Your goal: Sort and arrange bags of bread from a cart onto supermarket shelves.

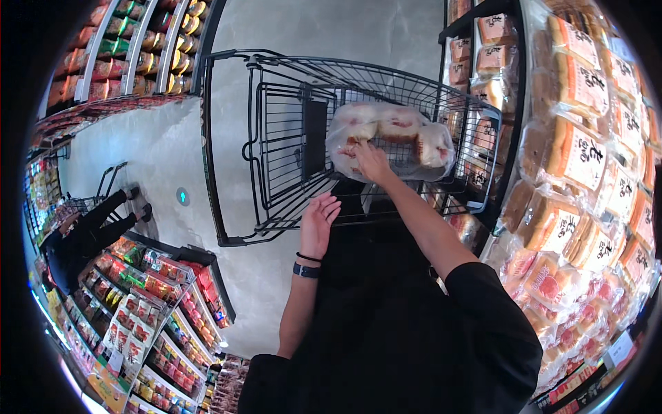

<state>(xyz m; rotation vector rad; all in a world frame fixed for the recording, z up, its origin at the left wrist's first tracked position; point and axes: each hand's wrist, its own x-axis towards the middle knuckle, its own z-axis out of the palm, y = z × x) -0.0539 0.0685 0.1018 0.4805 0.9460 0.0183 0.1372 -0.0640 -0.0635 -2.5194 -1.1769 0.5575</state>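
Note:
A large clear plastic bag (407,169) lies in a black wire shopping cart (252,148), with several small packs of bread in it. My right hand (372,163) reaches over the cart's near side. Its fingers are bent onto a pack of bread (345,159) at the left of the bag; their tips are partly hidden against it. Another bread pack (433,146) sits at the bag's right end. Outside the cart's near side, my left hand (318,222) is raised with the palm turned up, fingers apart and nothing in it. A dark watch (305,270) is on that wrist.
Stacked packs of sliced bread (583,90) fill a display close on the right. Shelves of packaged food (155,317) stand at the lower left, and more shelves (131,52) at the upper left. A person in dark clothes (76,238) stands at the far left beside another cart.

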